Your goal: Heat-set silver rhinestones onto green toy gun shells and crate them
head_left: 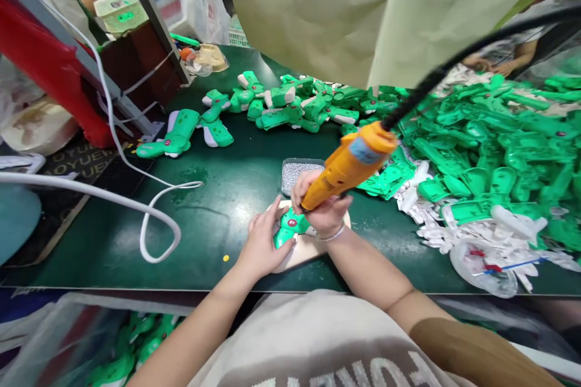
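A worker's left hand (pixel 265 243) steadies a green-and-white moulded controller-shaped piece (pixel 290 225) on a beige board (pixel 297 260), fingers (pixel 261 214) spread apart across it, at a dark green workbench (pixel 204 242). The right hand (pixel 320 208), a thin bracelet (pixel 332 233) at its wrist, grips an orange corded power tool (pixel 349 166), its fingers (pixel 302 184) clamped together around the barrel and the tool's lower end angled down at the piece, the exact contact hidden by the hands. Just beyond the board sits a metal tray of small silver parts (pixel 303 175). A heap of loose green moulded shells (pixel 481 145) spreads across the bench to the right, beside scattered white moulded pieces (pixel 431 221) and a clear plastic bag (pixel 481 272). More green-and-white pieces (pixel 281 103) lie clustered at the far side, a looped white cable (pixel 149 224) crosses the bench at left, and a co-worker's hands (pixel 490 63) show at upper right.
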The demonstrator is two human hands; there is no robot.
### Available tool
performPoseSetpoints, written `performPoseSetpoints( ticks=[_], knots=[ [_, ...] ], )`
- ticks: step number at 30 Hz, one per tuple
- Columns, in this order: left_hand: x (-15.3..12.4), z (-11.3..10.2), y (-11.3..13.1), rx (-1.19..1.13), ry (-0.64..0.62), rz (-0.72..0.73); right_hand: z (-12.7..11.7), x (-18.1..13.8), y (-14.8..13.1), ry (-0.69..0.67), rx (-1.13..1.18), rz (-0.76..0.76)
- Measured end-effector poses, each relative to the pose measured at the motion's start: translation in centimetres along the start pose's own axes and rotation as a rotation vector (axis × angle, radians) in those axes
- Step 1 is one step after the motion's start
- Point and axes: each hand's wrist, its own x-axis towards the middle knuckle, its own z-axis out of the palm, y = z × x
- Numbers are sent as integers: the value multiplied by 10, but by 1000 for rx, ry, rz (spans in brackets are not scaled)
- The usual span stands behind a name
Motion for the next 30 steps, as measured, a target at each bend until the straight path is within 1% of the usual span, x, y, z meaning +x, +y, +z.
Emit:
performPoseSetpoints(
  ticks=[4, 7, 10, 14, 17, 20, 22, 26, 28, 30],
  knots=[
    [-1, 3, -4, 1, 7, -27, 11, 3, 29, -65, 14, 108],
    [-2, 3, -3, -19, 7, -46, 10, -2, 40, -64, -1, 124],
    [-2, 3, -1, -43, 0, -46, 8, -3, 36, -67, -1, 99],
    [-2, 4, 0, -58, -10, -33, 10, -7, 17, -52, 21, 93],
    [-3, 8, -1, -83, -16, -37, 14, -17, 9, -142, 67, 85],
    [-3, 7, -3, -129, -15, -38, 16, -27, 14, -178, 90, 46],
    [-2, 1, -7, -168, -75, 4, 17, -30, 20, -152, 68, 21],
    [3, -17, -16, -298, -275, 178, 18, -30, 20, -78, -6, 62],
    [5, -23, -19, -329, -323, 200, 20, -31, 15, -60, 4, 92],
    [5, -24, -21, -324, -344, 184, 24, -34, 10, -85, 49, 128]
  ],
)
